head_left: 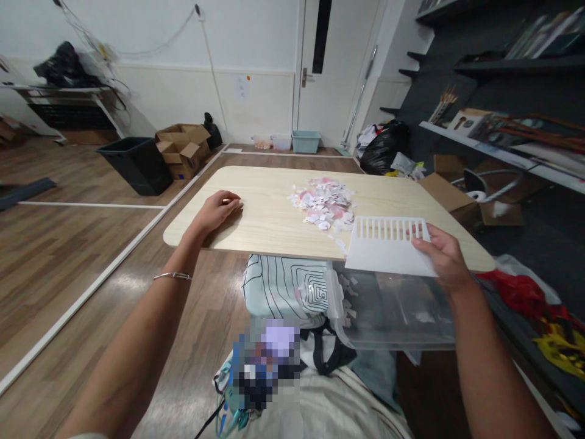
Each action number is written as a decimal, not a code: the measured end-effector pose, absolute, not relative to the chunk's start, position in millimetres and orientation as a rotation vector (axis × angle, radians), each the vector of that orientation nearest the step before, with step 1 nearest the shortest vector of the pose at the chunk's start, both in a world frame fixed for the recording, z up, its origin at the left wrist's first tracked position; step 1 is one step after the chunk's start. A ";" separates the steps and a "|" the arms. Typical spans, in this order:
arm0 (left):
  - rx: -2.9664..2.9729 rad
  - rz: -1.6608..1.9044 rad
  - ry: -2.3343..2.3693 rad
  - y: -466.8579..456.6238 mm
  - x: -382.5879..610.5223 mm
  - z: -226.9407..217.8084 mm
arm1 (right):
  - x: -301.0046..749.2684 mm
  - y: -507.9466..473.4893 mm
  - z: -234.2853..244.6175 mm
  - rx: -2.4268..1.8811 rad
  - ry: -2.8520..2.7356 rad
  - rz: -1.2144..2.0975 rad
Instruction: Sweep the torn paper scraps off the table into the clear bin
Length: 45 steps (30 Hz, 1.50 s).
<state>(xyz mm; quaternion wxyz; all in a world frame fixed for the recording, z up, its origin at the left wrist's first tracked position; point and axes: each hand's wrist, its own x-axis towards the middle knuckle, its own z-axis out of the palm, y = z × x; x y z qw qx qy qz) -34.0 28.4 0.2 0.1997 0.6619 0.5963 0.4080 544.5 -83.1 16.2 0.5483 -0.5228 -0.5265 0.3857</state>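
Observation:
My right hand (441,253) grips the right end of a white slotted plastic panel (388,259), thumb on top. The panel is at the near table edge, above a clear plastic bin (393,311); whether it touches the tabletop I cannot tell. On the pale wooden table (265,225) lies a loose pile of small white and pink paper scraps (324,201), left of the panel and farther off. Several scraps also lie inside the bin, at its left end. My left hand (219,210) rests at the table's left side with loosely bent fingers, holding nothing visible.
A patterned light-blue cushion-like thing (283,286) sits under the near edge, left of the bin. A black waste bin (134,164) and cardboard boxes (183,149) stand left on the floor. Rightward are an open carton (452,189) and a shelf (503,152). A blue-green tub (306,141) stands behind.

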 end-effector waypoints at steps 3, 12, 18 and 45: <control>1.728 1.223 1.663 27.1 -33.6 2.1 | 543.5 -83.0 17.6 -1.217 -1.200 0.886; 1.425 1.364 1.500 29.4 -36.1 -0.6 | 532.4 -81.2 17.7 -1.241 -1.101 0.809; 1.595 1.283 1.656 28.4 -33.6 2.4 | 532.7 -84.7 22.1 -1.271 -1.122 0.858; 1.619 1.190 1.716 20.2 -29.4 12.0 | 532.9 -84.5 21.4 -1.247 -1.137 0.848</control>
